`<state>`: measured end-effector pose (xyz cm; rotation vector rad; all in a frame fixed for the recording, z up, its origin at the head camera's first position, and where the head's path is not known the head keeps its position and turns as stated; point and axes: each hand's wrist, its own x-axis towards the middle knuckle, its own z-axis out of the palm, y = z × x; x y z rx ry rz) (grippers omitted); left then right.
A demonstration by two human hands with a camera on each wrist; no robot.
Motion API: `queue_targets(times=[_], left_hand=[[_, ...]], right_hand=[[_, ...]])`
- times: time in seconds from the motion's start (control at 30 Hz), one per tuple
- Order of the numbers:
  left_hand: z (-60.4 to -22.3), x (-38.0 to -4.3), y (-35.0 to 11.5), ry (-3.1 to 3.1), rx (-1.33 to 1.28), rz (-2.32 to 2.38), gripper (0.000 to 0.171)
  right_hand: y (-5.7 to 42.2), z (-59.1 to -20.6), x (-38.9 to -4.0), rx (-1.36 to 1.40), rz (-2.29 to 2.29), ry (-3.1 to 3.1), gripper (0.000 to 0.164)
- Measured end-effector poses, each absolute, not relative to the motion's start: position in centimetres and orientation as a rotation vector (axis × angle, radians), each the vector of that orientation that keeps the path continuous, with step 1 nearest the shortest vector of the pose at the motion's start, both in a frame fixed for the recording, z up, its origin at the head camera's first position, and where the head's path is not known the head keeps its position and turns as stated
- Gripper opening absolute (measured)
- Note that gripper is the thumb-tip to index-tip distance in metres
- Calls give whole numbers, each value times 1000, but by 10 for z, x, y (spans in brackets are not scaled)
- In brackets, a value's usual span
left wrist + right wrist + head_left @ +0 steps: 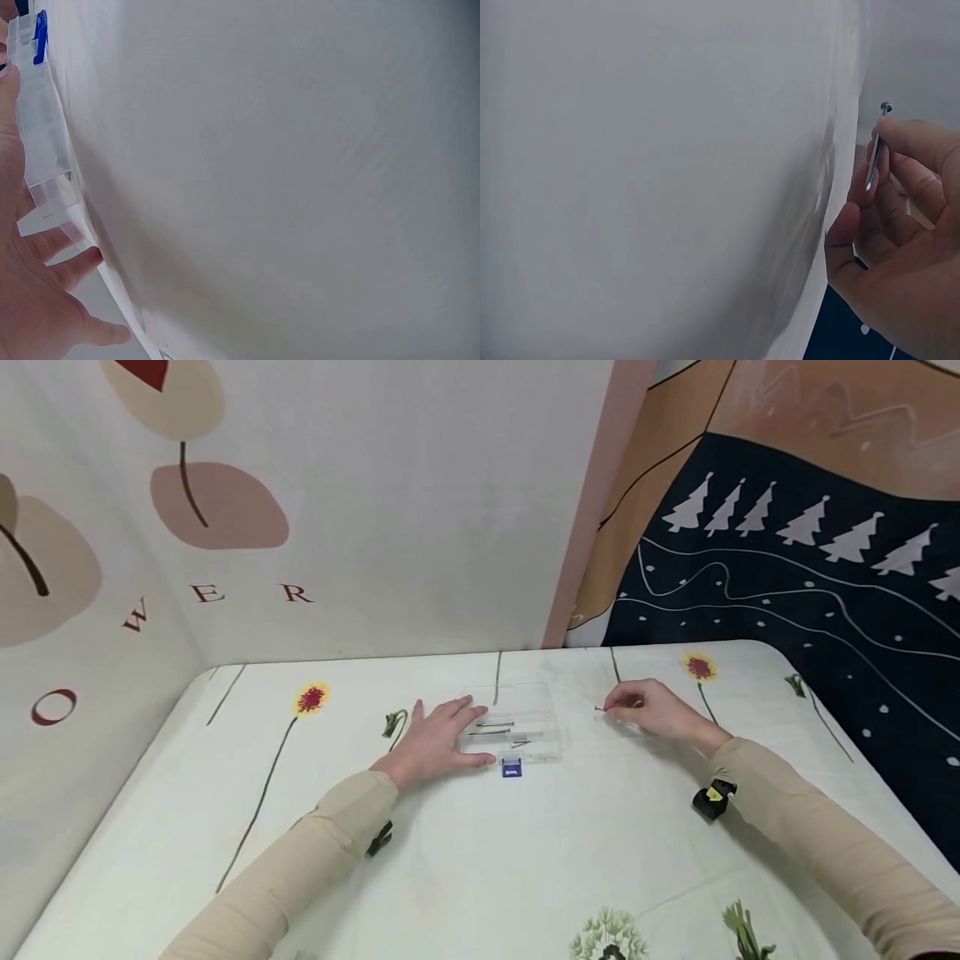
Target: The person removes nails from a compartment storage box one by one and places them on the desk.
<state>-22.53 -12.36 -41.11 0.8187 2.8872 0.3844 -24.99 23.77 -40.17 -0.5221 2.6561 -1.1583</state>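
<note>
A clear plastic compartment box [551, 747] lies on the table in the head view, with several thin metal nails [493, 732] inside. My left hand [438, 743] is spread at its left side, thumb near the front corner and fingers reaching over the left edge. The left wrist view shows the box's clear wall [45, 127] beside that hand. To the right of the box, my right hand [656, 710] pinches a nail [875, 157] between thumb and fingertips. Its round head points up past the thumb in the right wrist view, and the shaft is shiny and smooth.
A small blue label [512, 767] sits at the box's front edge. The white tablecloth [480, 860] has printed flowers. Behind the table hangs a pale curtain [412, 527], with a dark tree-patterned cloth [750, 568] at the right.
</note>
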Motion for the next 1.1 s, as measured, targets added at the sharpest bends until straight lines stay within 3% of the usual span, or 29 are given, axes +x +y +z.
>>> queue_targets(times=[1.1], left_hand=[[-411,-225,-125,2879,817,420,84]], right_hand=[[244,-407,-276,-536,-1039,2737,8]])
